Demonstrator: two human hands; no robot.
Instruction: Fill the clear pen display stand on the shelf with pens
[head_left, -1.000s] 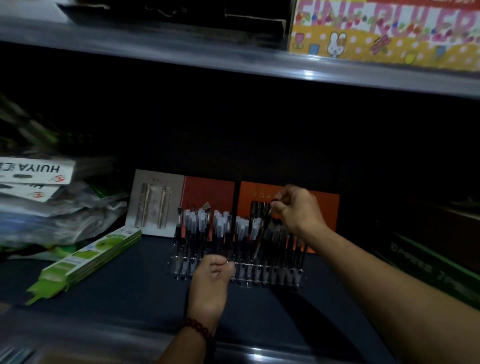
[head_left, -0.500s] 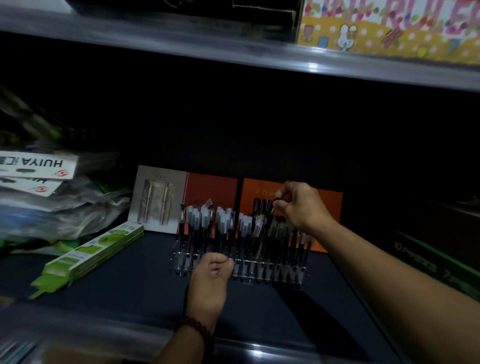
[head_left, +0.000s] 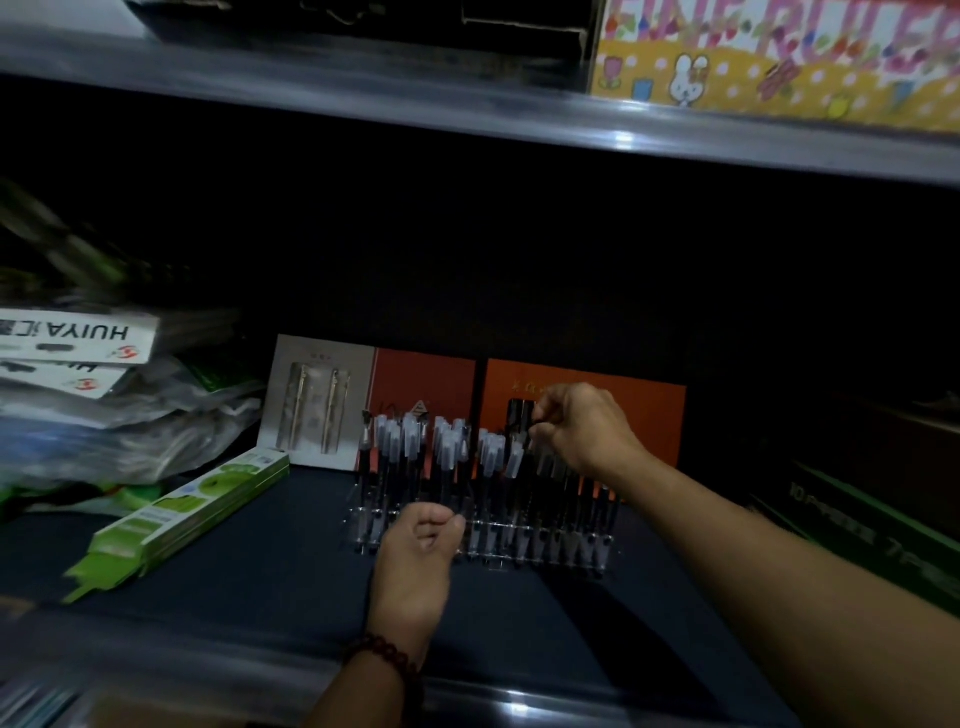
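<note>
Right hand (head_left: 587, 431) barely shifted; pinched pen (head_left: 533, 415) mostly hidden, dim.

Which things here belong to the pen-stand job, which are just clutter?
Job: clear plastic pen display stand, gripped by left hand; dark clear-capped pens, one pinched by right hand.
Lying about: flat green boxes; orange gift box; grey-red pen box; yellow ruler box.
</note>
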